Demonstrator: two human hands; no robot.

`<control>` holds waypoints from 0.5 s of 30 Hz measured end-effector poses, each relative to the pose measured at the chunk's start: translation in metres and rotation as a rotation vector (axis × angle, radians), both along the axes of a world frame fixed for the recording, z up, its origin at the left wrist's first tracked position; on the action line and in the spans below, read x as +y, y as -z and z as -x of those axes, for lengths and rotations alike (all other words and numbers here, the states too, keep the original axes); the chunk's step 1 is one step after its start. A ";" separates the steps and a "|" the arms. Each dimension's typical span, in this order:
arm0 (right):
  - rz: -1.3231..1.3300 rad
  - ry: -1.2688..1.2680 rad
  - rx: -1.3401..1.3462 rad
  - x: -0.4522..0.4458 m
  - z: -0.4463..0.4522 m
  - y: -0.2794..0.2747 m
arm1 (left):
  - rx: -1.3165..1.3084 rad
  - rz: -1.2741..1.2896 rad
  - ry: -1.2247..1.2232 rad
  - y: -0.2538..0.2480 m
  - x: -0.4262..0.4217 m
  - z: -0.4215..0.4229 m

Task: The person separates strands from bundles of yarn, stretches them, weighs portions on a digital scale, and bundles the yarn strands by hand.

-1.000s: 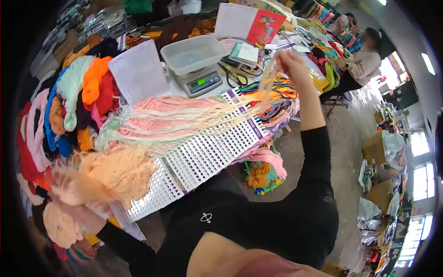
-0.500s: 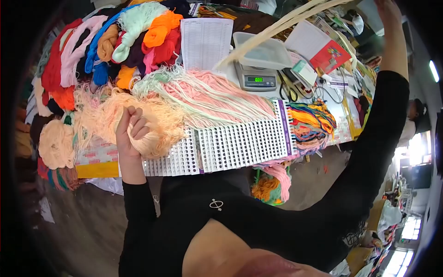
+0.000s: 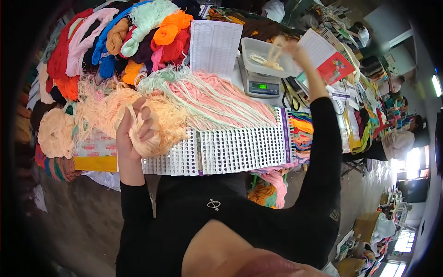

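My left hand has its fingers curled round part of the peach yarn, whose loose tangle spreads to both sides. Above the plastic tray on the scale, my right hand, blurred by motion, holds a cream strand that hangs down into the tray. Some cream yarn lies in the tray. The scale shows 0.00 in green. White perforated cards run along the table's front edge, with pink and pale green yarn lying above them.
Colourful yarn skeins are heaped at the left. A printed sheet stands beside the scale. Scissors and a red and white booklet lie to its right. A seated person is at the far right.
My right hand has come down from the upper right to the tray, bringing the cream strand. Cream yarn now lies in the tray. My left hand stays on the peach yarn, its fingers slightly looser.
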State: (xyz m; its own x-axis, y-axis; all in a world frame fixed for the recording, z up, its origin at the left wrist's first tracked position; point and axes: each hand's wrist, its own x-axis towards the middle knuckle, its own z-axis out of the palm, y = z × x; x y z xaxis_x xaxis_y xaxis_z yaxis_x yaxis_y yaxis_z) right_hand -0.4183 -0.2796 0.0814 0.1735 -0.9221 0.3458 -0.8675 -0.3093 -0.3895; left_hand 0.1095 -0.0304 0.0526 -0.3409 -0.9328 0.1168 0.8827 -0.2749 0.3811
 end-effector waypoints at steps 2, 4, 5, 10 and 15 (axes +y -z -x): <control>-0.175 0.108 0.225 0.034 -0.012 0.067 | -0.060 -0.004 -0.036 -0.007 0.006 0.002; -0.142 0.232 0.346 0.068 -0.028 0.107 | -0.104 0.016 -0.035 -0.011 0.007 0.002; -0.091 0.152 0.279 0.081 -0.031 0.114 | -0.109 0.025 -0.032 -0.009 0.007 0.003; 0.115 0.110 -0.215 0.149 -0.089 0.069 | -0.333 0.095 -0.098 0.010 -0.003 0.028; -0.302 -0.309 -0.667 0.236 -0.188 0.014 | -0.471 0.097 0.098 0.019 -0.006 0.082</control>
State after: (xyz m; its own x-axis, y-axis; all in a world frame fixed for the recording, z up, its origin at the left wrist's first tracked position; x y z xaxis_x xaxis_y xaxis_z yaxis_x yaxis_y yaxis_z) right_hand -0.2299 -0.0439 0.0673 0.2809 -0.9366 0.2097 -0.3140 -0.2961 -0.9020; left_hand 0.0274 -0.0364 0.0335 -0.4632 -0.8861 0.0135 0.5798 -0.2915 0.7608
